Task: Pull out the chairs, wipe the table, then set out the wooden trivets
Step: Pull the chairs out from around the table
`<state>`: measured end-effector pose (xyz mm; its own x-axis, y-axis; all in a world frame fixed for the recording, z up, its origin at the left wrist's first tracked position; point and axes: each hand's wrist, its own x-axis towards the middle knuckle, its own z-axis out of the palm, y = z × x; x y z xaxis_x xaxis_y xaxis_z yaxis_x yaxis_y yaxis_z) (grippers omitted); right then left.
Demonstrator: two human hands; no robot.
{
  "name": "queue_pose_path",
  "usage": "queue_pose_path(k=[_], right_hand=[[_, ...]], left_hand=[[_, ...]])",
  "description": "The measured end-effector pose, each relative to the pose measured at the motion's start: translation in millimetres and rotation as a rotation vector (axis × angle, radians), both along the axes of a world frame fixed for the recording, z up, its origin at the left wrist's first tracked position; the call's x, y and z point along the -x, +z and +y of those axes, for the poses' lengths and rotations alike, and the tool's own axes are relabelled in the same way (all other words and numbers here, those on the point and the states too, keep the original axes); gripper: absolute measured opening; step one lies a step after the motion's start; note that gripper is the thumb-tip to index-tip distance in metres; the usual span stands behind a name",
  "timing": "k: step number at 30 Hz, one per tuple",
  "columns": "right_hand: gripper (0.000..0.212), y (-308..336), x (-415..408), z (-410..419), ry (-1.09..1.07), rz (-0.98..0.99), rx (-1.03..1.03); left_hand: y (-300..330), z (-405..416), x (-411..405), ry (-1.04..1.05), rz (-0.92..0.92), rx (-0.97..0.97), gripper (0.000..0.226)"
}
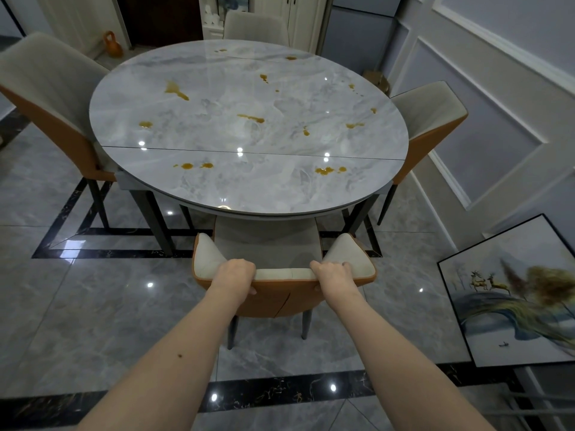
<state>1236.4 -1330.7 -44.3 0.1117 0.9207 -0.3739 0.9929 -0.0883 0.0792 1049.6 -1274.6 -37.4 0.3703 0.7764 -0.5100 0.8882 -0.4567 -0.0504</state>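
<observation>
A round grey marble table (217, 188) fills the middle of the view, its top dotted with several orange-brown spills (250, 118). The near chair (280, 244), beige with an orange back shell, stands at the table's front edge with its seat partly under the top. My left hand (235, 273) grips the top of its backrest on the left, fingers curled over the rim. On the right side of the same backrest my right hand (331, 273) grips the rim the same way. No cloth or wooden trivets are in view.
A second chair (46, 88) stands at the table's left, a third (432, 116) at its right, and a fourth (255, 24) at the far side. A framed painting (510, 293) leans against the right wall on the floor. An orange kettlebell (112, 43) sits far left.
</observation>
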Motion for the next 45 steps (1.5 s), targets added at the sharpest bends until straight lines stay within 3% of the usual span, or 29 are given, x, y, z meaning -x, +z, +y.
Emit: queue_pose_path(k=[8,45], right_hand=[[0.032,-0.7,-2.8,1.8,0.018,-0.014,0.007],[0.026,-2.0,-5.7,3.7,0.035,0.004,0.0]], left_hand=[[1.3,1.4,-2.6,0.002,0.012,0.014,0.042],[-4.6,-1.4,-2.3,0.044,-0.023,-0.011,0.036]])
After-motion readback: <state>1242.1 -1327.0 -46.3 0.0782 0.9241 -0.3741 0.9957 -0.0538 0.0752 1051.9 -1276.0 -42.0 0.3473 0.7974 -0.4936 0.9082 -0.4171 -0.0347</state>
